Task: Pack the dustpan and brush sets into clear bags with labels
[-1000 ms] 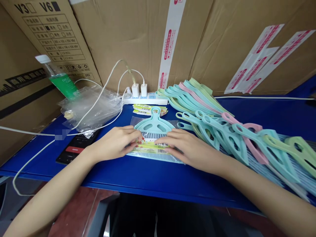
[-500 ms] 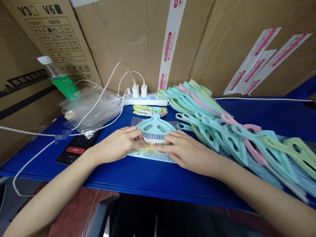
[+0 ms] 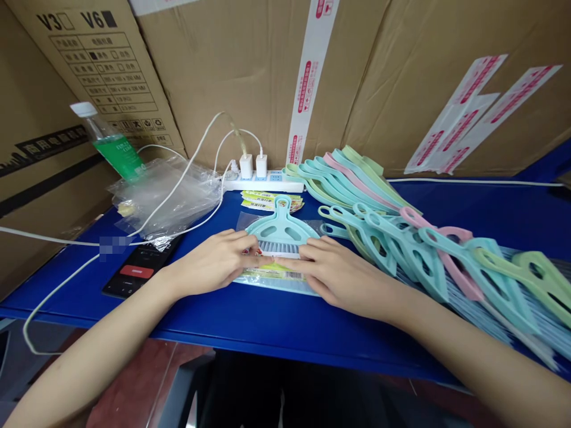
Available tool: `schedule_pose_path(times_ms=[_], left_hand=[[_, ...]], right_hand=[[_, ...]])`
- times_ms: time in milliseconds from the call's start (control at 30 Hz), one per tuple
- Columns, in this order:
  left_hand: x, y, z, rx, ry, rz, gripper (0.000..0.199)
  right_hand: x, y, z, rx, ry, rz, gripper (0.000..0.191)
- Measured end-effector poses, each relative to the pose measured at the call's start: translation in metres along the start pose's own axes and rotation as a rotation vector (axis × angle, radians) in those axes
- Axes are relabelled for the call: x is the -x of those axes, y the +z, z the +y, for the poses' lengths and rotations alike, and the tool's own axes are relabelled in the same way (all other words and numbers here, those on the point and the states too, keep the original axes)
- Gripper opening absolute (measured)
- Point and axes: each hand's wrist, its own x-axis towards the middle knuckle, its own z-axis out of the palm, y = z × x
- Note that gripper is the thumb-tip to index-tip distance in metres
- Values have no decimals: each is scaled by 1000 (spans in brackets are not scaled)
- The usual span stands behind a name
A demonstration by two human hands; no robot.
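The packaged dustpan-and-brush set (image 3: 282, 221) lies flat on the blue table (image 3: 267, 321) in front of me, its handle toward 12 o'clock. My left hand (image 3: 214, 261) touches it from 9 o'clock, my right hand (image 3: 343, 270) from 3 o'clock. Both are palm down with fingers and thumb apart, unclamped, and one digit of each meets over the yellow-green label (image 3: 288, 274).

From the set, loose labels (image 3: 261, 203) and the power strip (image 3: 267, 185) sit at 12 o'clock, stacked dustpans (image 3: 357, 178) at 2, brushes (image 3: 417, 255) at 3, my phone (image 3: 134, 273) at 9, clear bags (image 3: 167, 199) and a bottle (image 3: 116, 156) at 10.
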Motion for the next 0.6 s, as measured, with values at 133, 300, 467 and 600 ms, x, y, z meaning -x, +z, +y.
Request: schedule_pose_path(times_ms=[133, 300, 467, 600], left_hand=[[-2, 0, 1, -30, 8, -12, 47], [-3, -1, 3, -47, -3, -27, 44], [1, -6, 1, -16, -32, 1, 42], [7, -14, -5, 61, -86, -33, 42]], right_hand=[[-1, 1, -1, 29, 0, 0, 48], [1, 0, -3, 100, -27, 22, 45], [2, -1, -4, 136, -30, 17, 45], [5, -4, -2, 136, -27, -4, 46]])
